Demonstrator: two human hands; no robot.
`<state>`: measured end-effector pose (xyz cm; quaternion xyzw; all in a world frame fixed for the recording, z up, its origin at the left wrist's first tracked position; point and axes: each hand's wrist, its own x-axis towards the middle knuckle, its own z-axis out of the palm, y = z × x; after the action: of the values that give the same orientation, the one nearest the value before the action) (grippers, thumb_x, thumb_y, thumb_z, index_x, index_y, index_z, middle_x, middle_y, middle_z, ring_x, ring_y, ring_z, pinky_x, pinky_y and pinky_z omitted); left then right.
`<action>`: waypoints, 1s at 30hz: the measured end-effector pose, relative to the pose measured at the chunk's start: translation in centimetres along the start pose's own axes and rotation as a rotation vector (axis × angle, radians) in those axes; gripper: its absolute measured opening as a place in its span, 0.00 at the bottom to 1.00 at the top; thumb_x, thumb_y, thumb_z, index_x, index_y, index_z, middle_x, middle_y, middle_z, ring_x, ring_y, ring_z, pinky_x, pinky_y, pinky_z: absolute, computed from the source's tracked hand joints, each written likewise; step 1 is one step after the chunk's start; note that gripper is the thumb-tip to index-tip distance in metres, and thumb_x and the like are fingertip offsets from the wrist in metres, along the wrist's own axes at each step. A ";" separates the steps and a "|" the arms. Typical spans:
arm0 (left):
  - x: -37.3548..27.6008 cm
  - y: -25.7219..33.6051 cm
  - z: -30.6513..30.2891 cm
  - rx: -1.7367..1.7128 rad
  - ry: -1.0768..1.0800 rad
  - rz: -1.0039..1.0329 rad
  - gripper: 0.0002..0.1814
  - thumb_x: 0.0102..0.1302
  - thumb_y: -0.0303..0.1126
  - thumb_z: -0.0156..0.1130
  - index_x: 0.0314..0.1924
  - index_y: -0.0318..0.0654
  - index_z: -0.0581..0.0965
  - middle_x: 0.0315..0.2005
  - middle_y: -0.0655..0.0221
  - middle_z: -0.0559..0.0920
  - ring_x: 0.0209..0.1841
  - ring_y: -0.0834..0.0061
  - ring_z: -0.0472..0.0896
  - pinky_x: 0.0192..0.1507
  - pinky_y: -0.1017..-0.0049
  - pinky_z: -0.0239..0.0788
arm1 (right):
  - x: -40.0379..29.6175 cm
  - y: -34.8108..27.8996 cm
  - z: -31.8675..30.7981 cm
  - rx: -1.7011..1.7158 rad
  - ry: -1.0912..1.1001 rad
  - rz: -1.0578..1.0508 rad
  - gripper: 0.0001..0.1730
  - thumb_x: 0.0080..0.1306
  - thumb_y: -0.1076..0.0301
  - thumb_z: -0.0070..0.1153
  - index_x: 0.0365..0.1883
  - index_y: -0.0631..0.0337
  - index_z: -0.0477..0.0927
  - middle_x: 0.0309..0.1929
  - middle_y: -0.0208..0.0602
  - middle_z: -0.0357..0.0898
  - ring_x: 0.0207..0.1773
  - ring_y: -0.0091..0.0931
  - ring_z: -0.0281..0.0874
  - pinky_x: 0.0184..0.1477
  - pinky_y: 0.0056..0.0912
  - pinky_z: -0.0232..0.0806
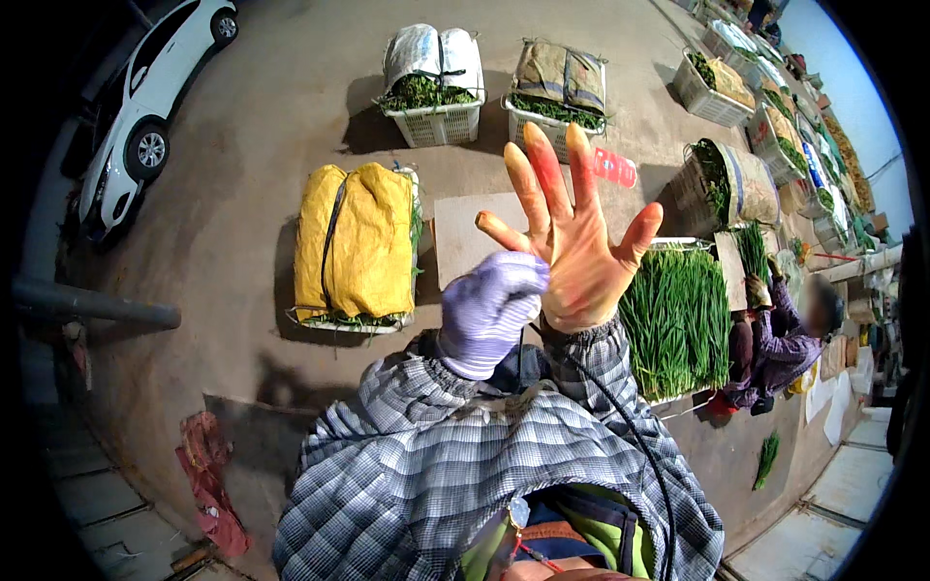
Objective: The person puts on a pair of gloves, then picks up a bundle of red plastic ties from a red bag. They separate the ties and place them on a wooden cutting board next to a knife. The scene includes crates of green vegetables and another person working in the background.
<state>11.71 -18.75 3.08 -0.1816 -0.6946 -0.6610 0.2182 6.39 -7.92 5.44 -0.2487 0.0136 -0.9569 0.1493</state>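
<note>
My right hand [581, 247], in a thin yellow-orange glove, is raised with its palm towards me and fingers spread. Its fingertips look reddish and yellow. My left hand [494, 312], in a purple-and-white striped knit glove, is closed in a fist against the little-finger side of the right palm; whether it pinches anything there is hidden. A thin black cord [625, 414] runs along my right checked sleeve. Right of my hands stands a crate packed with long green leafy stalks [676, 319]. To their left, a yellow woven sack [356, 240] covers another crate, tied with a dark strap.
Beyond my hands stand white plastic crates of greens [439, 123] under woven sacks. A flat board [472, 225] lies on the ground. At right a co-worker [785, 348] holds a green bunch. More crates line the far right. A white car [145, 109] stands upper left, a red cloth [211, 486] lower left.
</note>
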 end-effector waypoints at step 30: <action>2.9 -1.3 -6.0 0.624 -0.297 0.059 0.06 0.58 0.25 0.64 0.36 0.33 0.81 0.28 0.60 0.83 0.30 0.68 0.83 0.33 0.74 0.75 | -0.9 -0.9 1.4 -1.117 -0.061 0.263 0.75 0.42 0.12 0.44 0.75 0.52 0.33 0.78 0.41 0.28 0.76 0.44 0.41 0.65 0.60 0.54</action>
<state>8.97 -24.96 3.72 -0.2203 -0.8819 -0.3766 0.1788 7.55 -6.77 6.38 -0.3134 0.5436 -0.7703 0.1135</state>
